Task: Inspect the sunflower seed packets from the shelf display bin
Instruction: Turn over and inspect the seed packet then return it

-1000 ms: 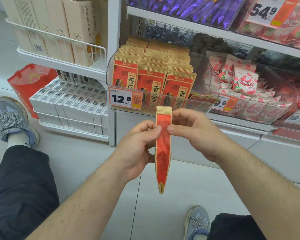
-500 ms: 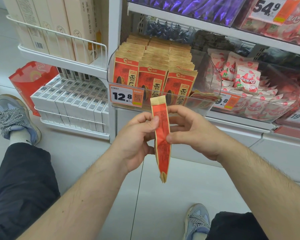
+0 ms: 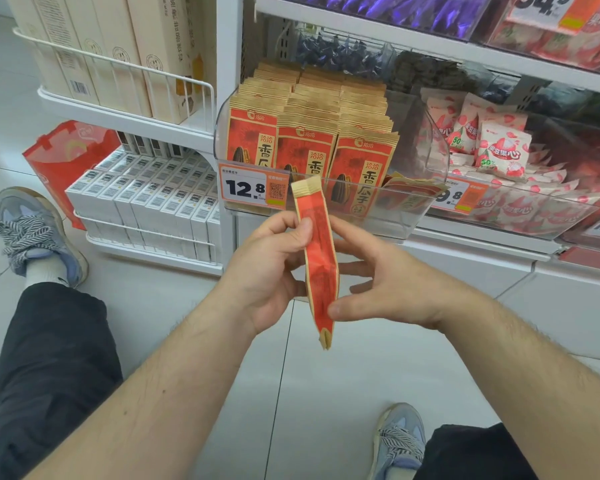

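Two hands hold one sunflower seed packet (image 3: pixel 317 258) edge-on, likely to check its side: left hand (image 3: pixel 271 271) pinches high, right hand (image 3: pixel 385 289) steadies low. Remaining packets (image 3: pixel 309 133) stand upright in the display bin (image 3: pixel 378 216) for browsing.

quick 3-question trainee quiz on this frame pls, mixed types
1. True or false: the held seed packet shows its broad front face to the camera.
2. Which of the hands touches the packet near its lower end? A) left hand B) right hand
3. Fill in: the price tag on the clear bin reads ____.

Key: 1 false, it is edge-on; 2 B; 3 12.8
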Available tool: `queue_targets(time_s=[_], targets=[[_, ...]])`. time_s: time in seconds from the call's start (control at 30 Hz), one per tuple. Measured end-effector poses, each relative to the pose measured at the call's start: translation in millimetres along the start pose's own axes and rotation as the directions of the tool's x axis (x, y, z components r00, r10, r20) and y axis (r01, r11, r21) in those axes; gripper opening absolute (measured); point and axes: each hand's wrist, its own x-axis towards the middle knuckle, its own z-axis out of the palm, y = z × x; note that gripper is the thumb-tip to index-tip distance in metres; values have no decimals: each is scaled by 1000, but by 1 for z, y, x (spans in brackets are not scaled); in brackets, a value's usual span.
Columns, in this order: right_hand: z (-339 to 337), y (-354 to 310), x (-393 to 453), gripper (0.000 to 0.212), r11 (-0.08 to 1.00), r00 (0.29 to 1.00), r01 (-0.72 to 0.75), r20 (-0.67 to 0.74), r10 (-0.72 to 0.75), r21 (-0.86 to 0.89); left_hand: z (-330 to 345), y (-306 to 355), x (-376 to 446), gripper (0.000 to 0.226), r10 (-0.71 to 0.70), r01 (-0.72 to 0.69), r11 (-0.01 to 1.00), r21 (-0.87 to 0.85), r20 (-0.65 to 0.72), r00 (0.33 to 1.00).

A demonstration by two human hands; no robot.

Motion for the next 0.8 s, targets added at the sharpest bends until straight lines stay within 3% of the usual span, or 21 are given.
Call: queue_targets(time_s=[0.27,0.6,0.8], targets=[[-4,6,-3,112,992,996,-38,80,28,123,0,1,4,14,-30,30,1000,-2,16,999],[-4,7,2,112,1000,1000,-16,25,16,24,2,7,4,13,-31,31,999,-23,-29,999],[-2,5,1,114,993,998,-51,-32,48,-102,2,6,4,20,35,-13,991,134,-164,986]])
